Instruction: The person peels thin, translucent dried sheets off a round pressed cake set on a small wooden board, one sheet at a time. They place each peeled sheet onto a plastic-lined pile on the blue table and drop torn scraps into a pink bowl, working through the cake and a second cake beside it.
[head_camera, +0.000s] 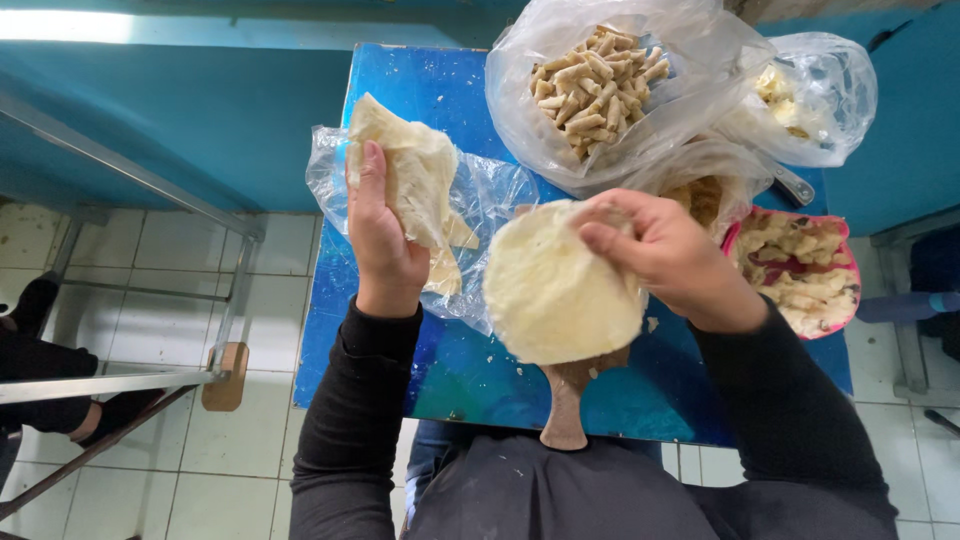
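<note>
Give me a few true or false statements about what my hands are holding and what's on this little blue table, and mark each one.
1. The right hand holds a round flat disc of pale dough. True.
2. The left hand is empty. False: its grip is on a folded wad of thin dough sheets.
3. The big clear bag at the far edge holds short rolled sticks. True.
4. The table is red. False: it is blue.
5. A wooden handle pokes out below the disc. True.
6. The pink container sits by the left hand. False: it is beside the right hand.
</note>
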